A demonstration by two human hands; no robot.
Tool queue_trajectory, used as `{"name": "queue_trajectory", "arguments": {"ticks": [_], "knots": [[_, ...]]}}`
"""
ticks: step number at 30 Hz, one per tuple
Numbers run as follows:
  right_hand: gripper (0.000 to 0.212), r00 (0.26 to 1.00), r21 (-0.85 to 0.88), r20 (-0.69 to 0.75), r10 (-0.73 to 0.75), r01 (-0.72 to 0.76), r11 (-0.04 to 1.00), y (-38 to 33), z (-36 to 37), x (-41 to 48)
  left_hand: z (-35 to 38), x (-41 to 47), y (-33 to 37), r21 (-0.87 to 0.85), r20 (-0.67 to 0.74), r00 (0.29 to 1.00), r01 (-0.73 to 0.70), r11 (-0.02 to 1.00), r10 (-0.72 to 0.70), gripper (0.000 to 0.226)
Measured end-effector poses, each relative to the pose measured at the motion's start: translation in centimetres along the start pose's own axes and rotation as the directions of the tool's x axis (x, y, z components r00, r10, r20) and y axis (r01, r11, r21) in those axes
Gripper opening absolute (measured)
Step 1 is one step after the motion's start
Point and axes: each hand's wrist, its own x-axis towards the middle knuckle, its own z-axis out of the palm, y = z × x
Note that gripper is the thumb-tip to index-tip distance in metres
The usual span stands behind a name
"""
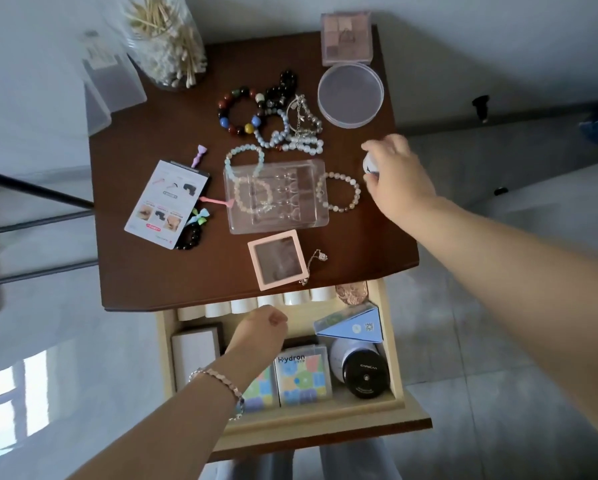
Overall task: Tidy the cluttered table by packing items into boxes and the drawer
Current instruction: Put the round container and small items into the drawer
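Note:
My right hand (396,178) grips a small white round object (369,165) at the right edge of the brown table (145,271). My left hand (259,332) reaches into the open drawer (391,407) below the table front, its fingers curled and hidden from me. Bead bracelets (273,116) lie piled at the table's middle back. A clear plastic jewellery tray (276,197) sits in the centre, with a pale bracelet (339,190) to its right. A pink square box (277,259) and a thin chain (316,261) lie near the front edge.
A jar of cotton swabs (167,43), a clear round lid (350,94) and a pink cube box (346,38) stand at the back. A printed card (167,202) lies left. The drawer holds Hydron boxes (302,379), a black compact (366,375), a blue triangular box (353,325) and white tubes (245,304).

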Motion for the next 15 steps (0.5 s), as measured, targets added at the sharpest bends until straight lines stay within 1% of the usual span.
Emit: {"name": "queue_trajectory", "arguments": {"ticks": [2,3,4,5,6,7,8,9,10,11,12,13,14,15], "knots": [[0.038,0.994,0.075,-0.106,0.013,-0.005,0.997,-0.2,-0.1,-1.2,0.1,0.1,0.1,-0.006,-0.002,1.000,0.005,1.000,-0.005,0.015],[0.036,0.988,0.123,-0.156,-0.003,0.022,0.992,-0.4,-0.3,-2.5,0.2,0.1,0.0,0.002,0.004,1.000,0.005,1.000,-0.005,0.015],[0.037,0.977,0.181,-0.206,-0.053,0.091,0.979,-0.6,-0.7,-4.1,0.3,0.0,-0.1,0.006,0.007,1.000,0.003,1.000,-0.003,0.015],[0.037,0.962,0.225,-0.237,-0.139,0.194,0.955,-0.9,-0.9,-5.8,0.3,0.1,-0.2,0.002,0.006,1.000,-0.001,1.000,0.001,0.015],[0.036,0.943,0.245,-0.226,-0.245,0.298,0.923,-1.0,-1.0,-7.8,0.5,0.1,-0.3,-0.002,0.006,1.000,0.001,1.000,-0.001,0.015],[0.035,0.917,0.240,-0.177,-0.357,0.392,0.888,-1.0,-0.7,-9.7,0.6,0.0,-0.4,-0.006,0.004,1.000,0.006,1.000,-0.006,0.015],[0.033,0.883,0.205,-0.090,-0.460,0.469,0.859,-0.6,0.0,-11.6,0.6,0.0,-0.6,-0.011,0.001,1.000,0.015,1.000,-0.015,0.014],[0.031,0.843,0.151,0.031,-0.537,0.527,0.836,0.1,1.3,-13.2,0.7,0.0,-0.9,-0.019,-0.005,1.000,0.020,1.000,-0.020,0.014],[0.029,0.806,0.100,0.185,-0.562,0.553,0.827,0.7,2.7,-14.4,0.7,0.0,-1.2,-0.024,-0.014,1.000,0.022,0.999,-0.022,0.013],[0.029,0.783,0.059,0.321,-0.534,0.546,0.836,1.3,4.2,-15.2,0.7,0.0,-1.5,-0.019,-0.017,1.000,0.021,1.000,-0.022,0.012],[0.029,0.784,0.017,0.408,-0.468,0.506,0.862,1.7,5.7,-15.6,0.5,0.0,-1.8,-0.012,-0.015,1.000,0.021,1.000,-0.021,0.012],[0.030,0.811,-0.027,0.445,-0.380,0.436,0.900,2.1,7.3,-15.8,0.4,0.0,-2.0,-0.008,-0.012,1.000,0.022,1.000,-0.022,0.012],[0.031,0.849,-0.071,0.441,-0.291,0.357,0.932,2.2,8.3,-15.5,0.3,0.0,-2.1,-0.014,-0.008,1.000,0.023,1.000,-0.023,0.013],[0.032,0.893,-0.109,0.400,-0.208,0.271,0.956,2.0,9.3,-15.0,0.2,0.1,-2.3,-0.015,-0.007,1.000,0.025,1.000,-0.025,0.013]]}}
